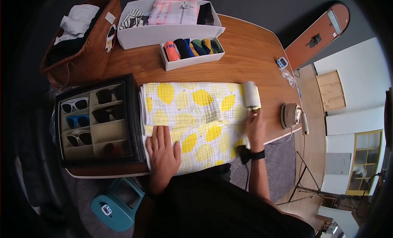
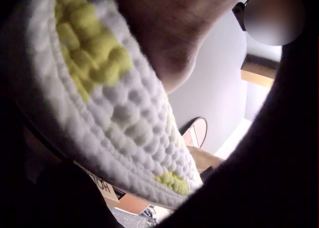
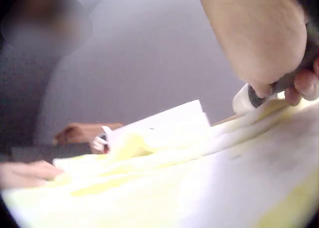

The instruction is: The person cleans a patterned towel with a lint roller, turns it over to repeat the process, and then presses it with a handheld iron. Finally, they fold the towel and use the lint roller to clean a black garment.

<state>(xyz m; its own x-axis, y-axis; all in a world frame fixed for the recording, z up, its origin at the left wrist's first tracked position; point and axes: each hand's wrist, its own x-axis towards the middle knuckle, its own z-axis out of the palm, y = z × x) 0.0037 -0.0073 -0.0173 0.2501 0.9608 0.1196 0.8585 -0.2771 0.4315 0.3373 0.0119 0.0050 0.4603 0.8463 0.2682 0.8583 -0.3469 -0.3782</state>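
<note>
Curling round the dark handle (image 3: 291, 81) of a white roller (image 1: 251, 95), the person's right grip (image 1: 256, 129) held it at the right end of the folded lemon-print cloth (image 1: 204, 115). The left grip (image 1: 163, 153) rested palm down, fingers straight, on the cloth's near left part. The cloth lay on the wooden bench (image 1: 245, 43), just right of a glasses case (image 1: 136, 115); beyond stood a white box (image 1: 194, 63) of rolled garments (image 1: 184, 48).

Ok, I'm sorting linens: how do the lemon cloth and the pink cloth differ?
The lemon cloth shows yellow fruit shapes; the pink cloth has pink stripes. The lemon cloth lies on the table under the left hand; the pink cloth sits in a white box. Both look folded, with white grounds.
</note>
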